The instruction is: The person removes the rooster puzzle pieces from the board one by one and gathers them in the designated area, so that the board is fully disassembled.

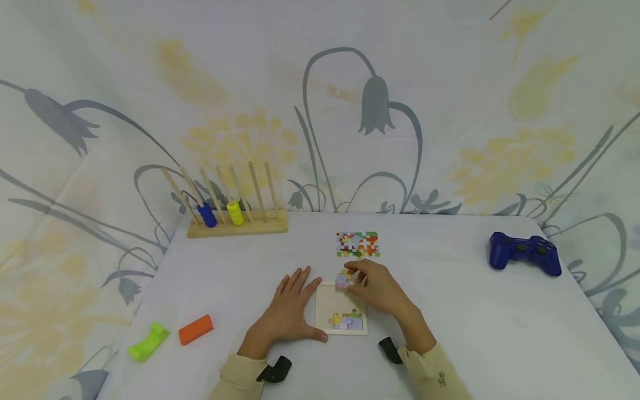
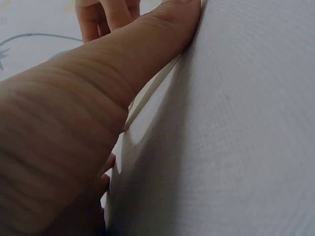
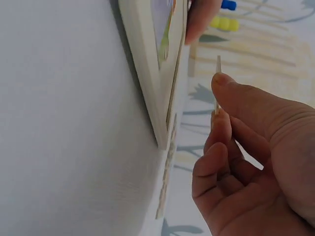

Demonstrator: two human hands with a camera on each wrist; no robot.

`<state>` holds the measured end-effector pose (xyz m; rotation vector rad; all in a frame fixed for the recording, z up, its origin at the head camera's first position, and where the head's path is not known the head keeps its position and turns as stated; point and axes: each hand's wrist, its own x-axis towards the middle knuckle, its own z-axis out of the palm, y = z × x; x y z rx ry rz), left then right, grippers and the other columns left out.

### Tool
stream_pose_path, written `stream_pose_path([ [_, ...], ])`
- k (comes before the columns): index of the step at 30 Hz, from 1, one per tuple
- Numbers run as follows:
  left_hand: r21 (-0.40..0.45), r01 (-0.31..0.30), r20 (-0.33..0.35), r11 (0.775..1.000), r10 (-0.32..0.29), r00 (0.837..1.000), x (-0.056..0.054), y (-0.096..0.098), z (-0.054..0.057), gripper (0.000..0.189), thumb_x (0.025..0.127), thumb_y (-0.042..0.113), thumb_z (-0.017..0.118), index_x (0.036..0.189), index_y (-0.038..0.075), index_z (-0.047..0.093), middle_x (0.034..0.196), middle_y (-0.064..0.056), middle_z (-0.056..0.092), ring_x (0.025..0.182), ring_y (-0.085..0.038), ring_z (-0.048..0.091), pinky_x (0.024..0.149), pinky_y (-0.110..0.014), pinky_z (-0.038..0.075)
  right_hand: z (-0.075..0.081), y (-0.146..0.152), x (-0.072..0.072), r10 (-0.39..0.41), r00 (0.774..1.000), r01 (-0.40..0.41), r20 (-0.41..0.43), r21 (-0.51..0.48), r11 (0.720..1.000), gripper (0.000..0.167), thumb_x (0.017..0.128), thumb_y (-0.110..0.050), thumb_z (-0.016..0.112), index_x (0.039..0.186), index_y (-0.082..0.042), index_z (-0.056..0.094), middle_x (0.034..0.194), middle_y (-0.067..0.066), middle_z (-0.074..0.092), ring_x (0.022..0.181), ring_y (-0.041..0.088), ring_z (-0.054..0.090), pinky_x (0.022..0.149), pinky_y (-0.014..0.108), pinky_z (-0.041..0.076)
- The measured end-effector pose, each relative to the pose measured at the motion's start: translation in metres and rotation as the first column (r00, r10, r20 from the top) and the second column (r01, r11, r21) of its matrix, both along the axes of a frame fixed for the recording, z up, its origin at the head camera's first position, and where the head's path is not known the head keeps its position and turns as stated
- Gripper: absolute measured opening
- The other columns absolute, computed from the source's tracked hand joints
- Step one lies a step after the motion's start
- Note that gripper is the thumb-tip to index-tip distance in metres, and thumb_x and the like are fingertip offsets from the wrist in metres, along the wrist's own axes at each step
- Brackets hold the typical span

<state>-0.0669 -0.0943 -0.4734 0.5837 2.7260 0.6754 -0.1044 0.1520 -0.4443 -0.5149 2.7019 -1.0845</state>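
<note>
My right hand [image 1: 376,288] pinches a puzzle piece [image 1: 343,279] between thumb and fingertips, over the far edge of a shallow wooden puzzle tray [image 1: 324,303]. Seen edge-on in the right wrist view, the piece [image 3: 218,64] is a thin pale sliver. Several joined puzzle pieces [image 1: 347,320], lilac, yellow and green, lie in the tray's near right corner. My left hand [image 1: 290,314] is spread flat at the tray's left side, its thumb by the near left corner. In the left wrist view the left thumb [image 2: 142,42] hides most of the tray.
Beyond the tray lies a group of colourful puzzle pieces [image 1: 358,244]. A wooden peg stand [image 1: 240,229] with blue and yellow beads is at the back left. An orange block [image 1: 195,329] and a green curved block [image 1: 149,342] lie left; a blue game controller [image 1: 524,253] lies right.
</note>
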Motion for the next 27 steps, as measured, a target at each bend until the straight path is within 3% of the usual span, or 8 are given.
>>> stream_pose_path([
  [9,0.010,0.011,-0.005,1.000,-0.011,1.000,0.002,0.003,0.001,0.122,0.062,0.068,0.088,0.159,0.016,0.036,0.171,-0.014,0.017,0.160,-0.037,0.010,0.127,-0.060,0.012,-0.011,-0.002,-0.022,-0.065,0.998,0.065,-0.018,-0.005,0.998,0.048,0.089,-0.011,0.078,0.135,-0.006,0.065,0.117,0.005,0.072,0.088,0.013,0.059,0.075,0.028,0.050],
  [17,-0.024,0.016,-0.013,1.000,-0.016,1.000,0.001,0.001,0.000,0.123,0.063,0.071,0.086,0.160,0.016,0.034,0.172,-0.014,0.016,0.160,-0.037,0.010,0.128,-0.059,0.012,-0.019,-0.006,-0.027,-0.129,0.991,0.128,-0.020,-0.011,0.992,0.048,0.088,-0.008,0.078,0.134,-0.003,0.064,0.118,0.009,0.070,0.087,0.013,0.058,0.076,0.027,0.049],
  [27,-0.004,0.008,-0.012,1.000,-0.008,1.000,0.000,0.000,-0.001,0.122,0.062,0.069,0.087,0.159,0.016,0.035,0.171,-0.014,0.016,0.160,-0.037,0.011,0.127,-0.059,0.013,-0.028,-0.008,-0.031,-0.183,0.983,0.183,0.000,-0.015,0.983,0.049,0.090,-0.012,0.078,0.136,-0.006,0.063,0.120,0.006,0.072,0.084,0.012,0.056,0.075,0.028,0.046],
])
